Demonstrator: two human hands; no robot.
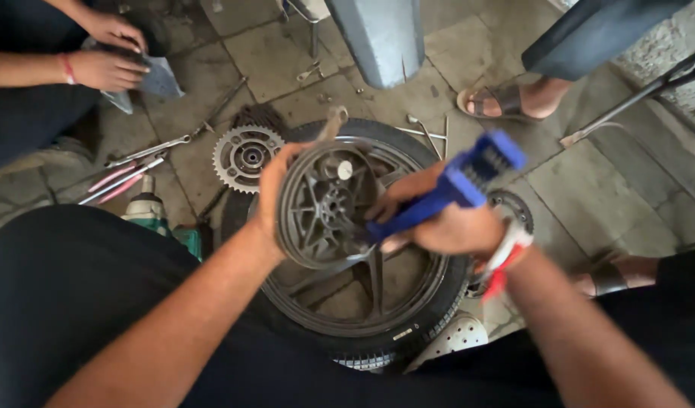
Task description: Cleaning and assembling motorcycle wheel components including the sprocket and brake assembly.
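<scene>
My left hand (270,198) grips the rim of a round dark metal hub part (317,227), held up on edge over a motorcycle wheel (408,302) lying flat on the floor. My right hand (445,225) is closed around a blue brush-like tool (457,189), whose lower end presses against the right side of the hub part. A red and white band sits on my right wrist. My black-clad knees fill the bottom of the view.
A toothed sprocket (247,157) lies left of the wheel, with wrenches and pink-handled tools (128,175) beside it. Another person's hands (109,53) hold a grey item at top left. A sandalled foot (506,102) and a grey post (377,38) stand beyond the wheel.
</scene>
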